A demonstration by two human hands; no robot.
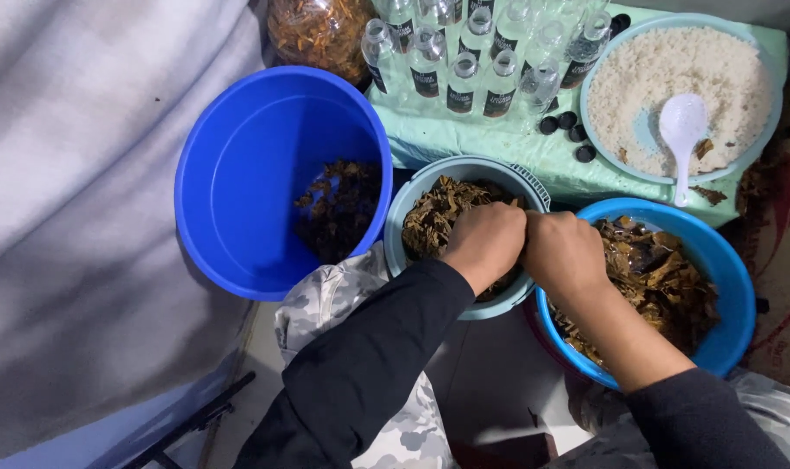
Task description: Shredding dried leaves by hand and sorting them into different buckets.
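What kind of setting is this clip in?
Likely a small home workshop for hand-filling bottles: rows of small clear bottles with loose black caps, basins of dried leaves, and a tray of white grains with a spoon.

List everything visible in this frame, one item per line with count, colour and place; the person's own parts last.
large bucket: one, blue, left, some dark leaves inside
small basin: one, pale teal, centre, dried brown leaves
wide basin: one, blue, right, brown leaves
tray: one, light blue, top right, white grains
spoon: one, white, on the grains
small bottles: a dozen or more, clear, dark labels, top centre
caps: several, black, beside the bottles
left hand: over the small basin
right hand: touching the left hand
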